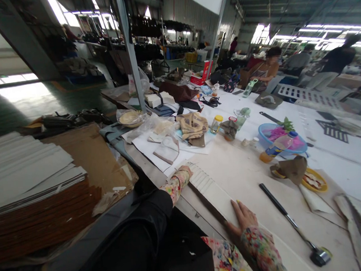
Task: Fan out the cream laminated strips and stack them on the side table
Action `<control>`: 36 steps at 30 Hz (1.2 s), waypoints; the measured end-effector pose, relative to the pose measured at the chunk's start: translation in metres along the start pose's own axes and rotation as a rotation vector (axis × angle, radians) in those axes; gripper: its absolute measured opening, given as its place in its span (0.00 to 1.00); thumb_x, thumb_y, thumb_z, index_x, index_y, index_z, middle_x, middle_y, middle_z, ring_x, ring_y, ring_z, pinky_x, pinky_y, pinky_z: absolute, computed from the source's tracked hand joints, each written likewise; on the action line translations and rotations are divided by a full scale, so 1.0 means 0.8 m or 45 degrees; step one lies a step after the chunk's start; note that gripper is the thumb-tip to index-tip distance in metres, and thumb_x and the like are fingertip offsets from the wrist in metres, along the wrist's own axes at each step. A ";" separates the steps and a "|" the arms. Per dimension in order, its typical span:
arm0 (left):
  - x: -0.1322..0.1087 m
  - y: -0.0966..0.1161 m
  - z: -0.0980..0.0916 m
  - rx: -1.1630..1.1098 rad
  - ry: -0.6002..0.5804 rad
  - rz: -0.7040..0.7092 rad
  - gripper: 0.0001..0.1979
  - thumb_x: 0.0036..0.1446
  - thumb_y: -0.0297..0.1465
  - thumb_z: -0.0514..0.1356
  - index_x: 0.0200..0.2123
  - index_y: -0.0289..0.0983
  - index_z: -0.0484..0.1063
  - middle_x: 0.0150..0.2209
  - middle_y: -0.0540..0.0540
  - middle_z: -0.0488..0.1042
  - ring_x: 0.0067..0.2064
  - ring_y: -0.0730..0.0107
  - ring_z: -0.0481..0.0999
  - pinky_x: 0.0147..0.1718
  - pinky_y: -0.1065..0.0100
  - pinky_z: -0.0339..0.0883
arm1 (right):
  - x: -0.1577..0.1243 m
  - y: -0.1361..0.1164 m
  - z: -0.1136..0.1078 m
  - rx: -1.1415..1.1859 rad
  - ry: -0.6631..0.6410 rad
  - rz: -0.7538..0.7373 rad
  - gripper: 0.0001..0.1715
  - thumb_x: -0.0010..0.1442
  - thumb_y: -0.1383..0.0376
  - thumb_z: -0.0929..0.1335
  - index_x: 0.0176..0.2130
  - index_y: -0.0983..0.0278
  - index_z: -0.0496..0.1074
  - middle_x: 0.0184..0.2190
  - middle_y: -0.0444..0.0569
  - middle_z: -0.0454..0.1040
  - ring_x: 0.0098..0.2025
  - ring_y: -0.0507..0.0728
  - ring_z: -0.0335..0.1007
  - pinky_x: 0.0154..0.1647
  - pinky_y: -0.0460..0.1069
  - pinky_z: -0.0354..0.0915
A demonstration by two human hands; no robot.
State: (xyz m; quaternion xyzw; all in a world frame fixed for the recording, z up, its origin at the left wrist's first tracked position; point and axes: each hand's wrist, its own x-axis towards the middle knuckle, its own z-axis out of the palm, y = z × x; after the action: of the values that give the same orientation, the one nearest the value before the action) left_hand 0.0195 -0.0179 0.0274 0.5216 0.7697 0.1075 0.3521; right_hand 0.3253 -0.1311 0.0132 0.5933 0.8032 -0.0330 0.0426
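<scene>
A long stack of white strips [219, 193] lies along the near edge of the worktable, its far-left end showing staggered edges. My left hand [184, 172] is closed around that end, the fingertips partly hidden. My right hand [243, 215] rests on the stack farther along, fingers stretched out and apart on top, with the thumb by the near side. To the right of the strips lies a hammer [292, 222] with a black handle and a metal shaft.
White sheets over brown boards [29, 174] are piled at left. On the table [227, 165] stand a blue basin [264, 133], a bottle of orange drink [278, 147], a yellow bowl [322, 181] and a yellow-lidded jar [216, 124]. A metal post [131, 51] rises behind; a person [265, 71] is across the table.
</scene>
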 end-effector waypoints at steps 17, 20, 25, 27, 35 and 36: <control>0.011 -0.022 0.002 -0.016 0.080 0.021 0.16 0.46 0.34 0.61 0.39 0.35 0.68 0.44 0.42 0.70 0.43 0.64 0.70 0.41 0.68 0.64 | 0.009 0.002 0.014 0.048 0.033 -0.022 0.42 0.49 0.50 0.61 0.59 0.63 0.53 0.58 0.55 0.55 0.57 0.63 0.52 0.55 0.58 0.52; 0.013 -0.025 0.002 -0.084 0.074 0.043 0.11 0.47 0.31 0.60 0.36 0.35 0.70 0.39 0.45 0.72 0.41 0.67 0.71 0.40 0.70 0.64 | 0.008 0.003 0.016 0.047 0.031 -0.041 0.41 0.49 0.50 0.60 0.58 0.64 0.53 0.58 0.56 0.55 0.57 0.62 0.53 0.56 0.58 0.52; 0.013 -0.024 -0.002 -0.250 0.090 0.062 0.06 0.47 0.27 0.58 0.32 0.35 0.70 0.35 0.48 0.73 0.39 0.70 0.71 0.39 0.72 0.64 | 0.009 0.003 0.018 0.061 0.037 -0.014 0.42 0.49 0.49 0.61 0.59 0.63 0.53 0.58 0.54 0.54 0.57 0.62 0.52 0.56 0.58 0.52; 0.011 -0.024 -0.006 -0.341 0.076 0.053 0.07 0.49 0.29 0.58 0.34 0.34 0.70 0.34 0.47 0.73 0.37 0.70 0.71 0.38 0.71 0.65 | 0.009 0.003 0.017 0.069 0.033 -0.011 0.42 0.49 0.49 0.61 0.59 0.63 0.53 0.58 0.54 0.54 0.57 0.62 0.52 0.56 0.58 0.52; -0.056 -0.020 0.039 -1.399 -0.515 -0.016 0.21 0.57 0.43 0.50 0.45 0.33 0.66 0.40 0.42 0.73 0.38 0.70 0.73 0.35 0.72 0.68 | 0.008 0.001 0.010 0.089 -0.018 0.016 0.45 0.46 0.49 0.63 0.59 0.62 0.52 0.59 0.53 0.52 0.58 0.62 0.50 0.56 0.58 0.51; -0.069 -0.017 0.055 -1.550 -0.631 -0.065 0.20 0.54 0.42 0.55 0.45 0.33 0.66 0.41 0.42 0.73 0.39 0.70 0.73 0.36 0.72 0.69 | 0.008 0.001 0.009 0.096 -0.030 0.016 0.45 0.46 0.49 0.63 0.59 0.62 0.52 0.59 0.53 0.52 0.58 0.62 0.50 0.56 0.58 0.51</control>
State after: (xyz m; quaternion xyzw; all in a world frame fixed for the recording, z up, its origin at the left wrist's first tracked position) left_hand 0.0498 -0.0808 0.0122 0.2202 0.4796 0.3922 0.7535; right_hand 0.3244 -0.1251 0.0054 0.5990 0.7971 -0.0700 0.0299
